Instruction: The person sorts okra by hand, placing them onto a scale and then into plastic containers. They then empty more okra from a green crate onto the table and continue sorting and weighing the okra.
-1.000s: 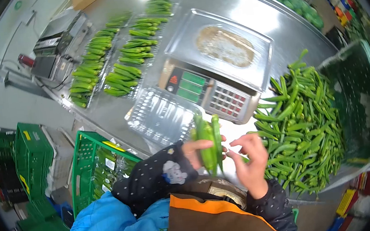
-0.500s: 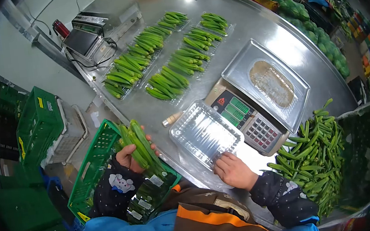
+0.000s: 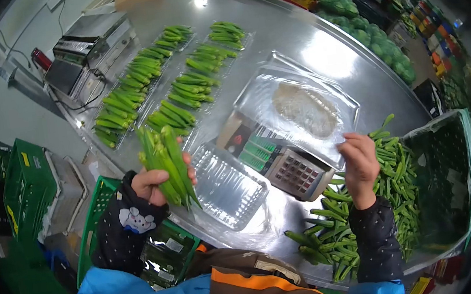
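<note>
My left hand [image 3: 155,185] is closed around a bunch of green okra pods [image 3: 168,160], held upright above the table's near edge. At the scale's right side, my right hand [image 3: 360,162] has its fingers pinched at the corner of a clear plastic tray [image 3: 299,96]. This tray looks blurred and lies over the metal pan of the weighing scale [image 3: 299,171]. Another clear plastic tray [image 3: 226,191] lies on the table between my left hand and the scale keypad. Below my right hand is a large pile of loose okra [image 3: 395,198].
Filled okra trays [image 3: 130,92] stand in two rows on the steel table [image 3: 269,33]. Back left is a wrapping machine [image 3: 77,60]. A green crate [image 3: 91,233] with packed trays stands at the near-left edge. A lined crate [image 3: 445,181] lies tipped beside the loose pile.
My right hand has moved from the stacked trays to the right side of the scale, bringing a clear tray over the pan. My left hand has raised the okra slightly. The view has shifted.
</note>
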`<move>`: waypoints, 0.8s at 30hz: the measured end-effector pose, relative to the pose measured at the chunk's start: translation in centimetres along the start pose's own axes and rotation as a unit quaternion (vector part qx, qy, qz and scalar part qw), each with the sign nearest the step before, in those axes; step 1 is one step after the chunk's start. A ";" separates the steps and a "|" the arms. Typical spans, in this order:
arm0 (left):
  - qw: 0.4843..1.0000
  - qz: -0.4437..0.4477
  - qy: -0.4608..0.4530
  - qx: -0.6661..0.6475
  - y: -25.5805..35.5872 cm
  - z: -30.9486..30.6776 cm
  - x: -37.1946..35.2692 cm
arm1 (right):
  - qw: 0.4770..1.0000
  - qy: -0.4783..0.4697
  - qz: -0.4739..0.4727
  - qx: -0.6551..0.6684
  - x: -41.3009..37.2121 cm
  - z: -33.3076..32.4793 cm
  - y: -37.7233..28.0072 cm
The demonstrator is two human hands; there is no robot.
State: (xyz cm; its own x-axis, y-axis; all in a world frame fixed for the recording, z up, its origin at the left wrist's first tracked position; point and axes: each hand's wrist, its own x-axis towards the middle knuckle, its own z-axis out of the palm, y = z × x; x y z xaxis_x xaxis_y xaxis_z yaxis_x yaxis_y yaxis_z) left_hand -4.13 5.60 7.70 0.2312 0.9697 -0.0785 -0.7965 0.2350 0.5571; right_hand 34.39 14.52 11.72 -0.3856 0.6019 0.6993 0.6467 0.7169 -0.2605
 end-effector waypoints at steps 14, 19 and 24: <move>0.337 0.121 -0.358 0.862 -13.8 11.8 29.8 | 0.902 0.120 0.336 -0.243 -18.3 -12.1 -2.3; 0.337 0.067 -0.393 0.853 -15.9 9.3 30.7 | 0.920 0.129 0.313 -0.199 -19.0 -13.4 -6.1; 0.421 0.161 -0.349 0.822 -11.9 8.5 28.6 | 0.958 0.007 0.285 -0.038 -15.4 -8.5 -10.9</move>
State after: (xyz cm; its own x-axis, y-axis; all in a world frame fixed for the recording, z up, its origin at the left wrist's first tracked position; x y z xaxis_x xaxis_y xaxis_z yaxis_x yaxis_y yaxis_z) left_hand 16.69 30.02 5.89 0.8233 0.5441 0.1616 0.4811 -0.8200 0.3100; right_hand 38.86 -5.59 9.48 0.0522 0.8825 0.4674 0.7953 0.2463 -0.5539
